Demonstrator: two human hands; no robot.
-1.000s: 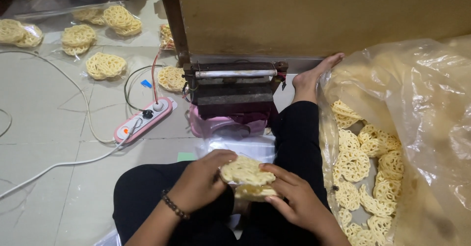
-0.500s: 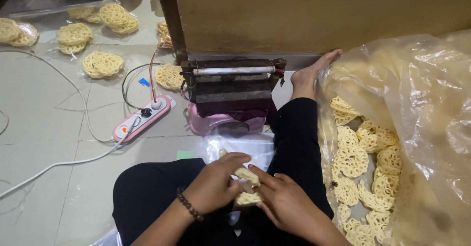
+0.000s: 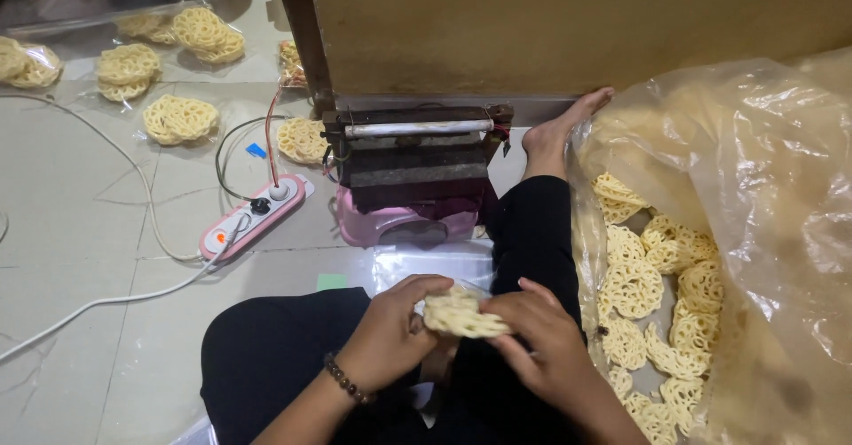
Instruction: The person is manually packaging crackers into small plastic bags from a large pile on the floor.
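Two hands are joined over the lap: the left hand (image 3: 388, 334), with a bead bracelet (image 3: 344, 379) at the wrist, and the right hand (image 3: 543, 343) are both closed on a small stack of crackers (image 3: 461, 314), gripped from either side above the black trousers (image 3: 293, 347). How many crackers are in the stack cannot be told. A clear bag (image 3: 435, 267) is seen just beyond the stack, flat on the floor (image 3: 80, 259). To the right, one big plastic sack (image 3: 754, 188) is pressed against the right leg, and more than a dozen loose crackers are held in it, so little room is left on that side. Open floor is left on the left, crossed by white cables (image 3: 133, 294) and one pink power strip (image 3: 253, 217). Ahead, one sealer (image 3: 413, 157) on a pink base is placed between the strip and the bare foot (image 3: 559, 130). Behind it the way is closed by a brown board (image 3: 577, 28). Farther left, about six filled packets (image 3: 180, 118) are spread on the floor.
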